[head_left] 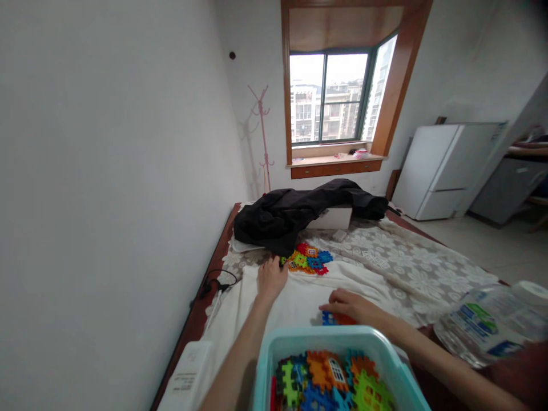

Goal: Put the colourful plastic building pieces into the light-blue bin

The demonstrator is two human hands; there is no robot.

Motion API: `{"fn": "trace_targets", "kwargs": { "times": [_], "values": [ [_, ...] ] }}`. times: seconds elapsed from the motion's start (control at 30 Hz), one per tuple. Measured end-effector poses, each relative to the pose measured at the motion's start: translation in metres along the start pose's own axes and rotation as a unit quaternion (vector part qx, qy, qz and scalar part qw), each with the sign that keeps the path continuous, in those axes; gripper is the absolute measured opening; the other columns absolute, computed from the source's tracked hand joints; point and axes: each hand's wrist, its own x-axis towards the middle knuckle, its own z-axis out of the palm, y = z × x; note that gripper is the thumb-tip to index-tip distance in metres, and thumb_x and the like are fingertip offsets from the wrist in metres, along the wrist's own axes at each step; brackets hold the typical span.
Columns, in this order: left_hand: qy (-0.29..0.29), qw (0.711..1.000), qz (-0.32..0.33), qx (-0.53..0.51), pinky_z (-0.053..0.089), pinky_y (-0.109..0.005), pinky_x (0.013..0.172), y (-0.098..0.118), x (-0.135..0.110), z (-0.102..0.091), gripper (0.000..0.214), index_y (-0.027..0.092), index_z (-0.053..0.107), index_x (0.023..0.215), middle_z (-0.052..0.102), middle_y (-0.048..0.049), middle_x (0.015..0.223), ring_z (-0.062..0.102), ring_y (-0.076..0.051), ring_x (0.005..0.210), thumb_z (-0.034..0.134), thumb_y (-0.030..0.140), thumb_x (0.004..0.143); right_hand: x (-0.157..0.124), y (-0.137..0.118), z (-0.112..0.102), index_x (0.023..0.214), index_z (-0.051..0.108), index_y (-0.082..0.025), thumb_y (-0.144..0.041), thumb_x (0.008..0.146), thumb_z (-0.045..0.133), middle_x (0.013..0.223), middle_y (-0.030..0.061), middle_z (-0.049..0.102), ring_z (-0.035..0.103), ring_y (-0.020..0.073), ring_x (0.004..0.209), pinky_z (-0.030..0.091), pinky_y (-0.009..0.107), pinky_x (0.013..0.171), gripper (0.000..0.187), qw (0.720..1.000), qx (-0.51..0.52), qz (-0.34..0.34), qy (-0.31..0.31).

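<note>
My left hand point(273, 278) reaches to the left edge of a spread of colourful interlocking plastic building blocks point(302, 261) on the white cloth. Its fingers curl around a small green block point(282, 261), mostly hidden by them. My right hand point(347, 303) is closed over a blue and orange block piece point(329, 318), just behind the tub; the palm covers part of it. In front of me, a light turquoise tub point(325, 333) holds many more blocks point(327, 371) in orange, green and blue, some with small window shapes.
A white cloth point(302, 299) and a patterned lace tablecloth point(368, 251) cover the table. Black clothing point(274, 217) lies over a white box point(331, 218) at the far end. A large clear plastic bottle point(479, 325) stands right. A white device point(188, 371) sits front left, near a black cable point(222, 283).
</note>
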Motion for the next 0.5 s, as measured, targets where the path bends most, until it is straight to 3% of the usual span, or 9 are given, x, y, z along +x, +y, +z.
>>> {"fn": "trace_targets", "kwargs": {
  "times": [0.07, 0.17, 0.23, 0.33, 0.5],
  "values": [
    [-0.001, 1.000, 0.006, 0.000, 0.044, -0.044, 0.111, 0.000, -0.001, 0.001, 0.040, 0.018, 0.067, 0.135, 0.071, -0.0177, 0.141, 0.067, -0.034, 0.130, 0.048, 0.044, 0.111, -0.019, 0.013, 0.025, 0.132, 0.079, -0.033, -0.042, 0.111, 0.051, 0.111, 0.0093, 0.077, 0.069, 0.0259, 0.101, 0.054, 0.040, 0.095, 0.036, 0.998, -0.058, 0.000, 0.021],
    [0.002, 1.000, 0.013, -0.003, 0.043, -0.042, 0.114, 0.000, -0.001, 0.000, 0.041, 0.019, 0.066, 0.138, 0.069, -0.0170, 0.146, 0.065, -0.033, 0.134, 0.047, 0.044, 0.112, -0.031, 0.032, 0.056, 0.131, 0.078, -0.037, -0.043, 0.111, 0.056, 0.135, 0.0085, 0.076, 0.065, 0.0323, 0.128, 0.050, 0.052, 0.111, 0.030, 0.989, -0.124, 0.030, 0.078],
    [0.003, 1.000, 0.017, -0.003, 0.043, -0.041, 0.114, -0.001, -0.002, -0.001, 0.040, 0.021, 0.065, 0.139, 0.067, -0.0159, 0.149, 0.064, -0.032, 0.135, 0.047, 0.045, 0.112, -0.030, 0.041, 0.063, 0.137, 0.075, -0.040, -0.043, 0.111, 0.057, 0.145, 0.0063, 0.074, 0.061, 0.0327, 0.139, 0.048, 0.054, 0.117, 0.032, 0.988, -0.133, 0.028, 0.075],
    [0.006, 1.000, 0.019, 0.000, 0.045, -0.039, 0.112, -0.002, -0.003, -0.002, 0.037, 0.021, 0.066, 0.136, 0.068, -0.0154, 0.148, 0.066, -0.030, 0.133, 0.048, 0.044, 0.111, -0.026, 0.046, 0.056, 0.147, 0.069, -0.040, -0.047, 0.111, 0.056, 0.142, 0.0071, 0.075, 0.065, 0.0314, 0.135, 0.051, 0.051, 0.114, 0.039, 0.991, -0.125, 0.035, 0.044],
    [0.010, 1.000, 0.020, 0.003, 0.045, -0.038, 0.110, -0.004, -0.003, -0.001, 0.034, 0.021, 0.067, 0.130, 0.072, -0.0149, 0.140, 0.067, -0.030, 0.131, 0.048, 0.043, 0.112, -0.032, 0.038, 0.032, 0.154, 0.064, -0.036, -0.055, 0.108, 0.057, 0.155, 0.0116, 0.067, 0.061, 0.0368, 0.142, 0.049, 0.060, 0.116, 0.050, 0.976, -0.120, 0.157, 0.094]
  ]
}}
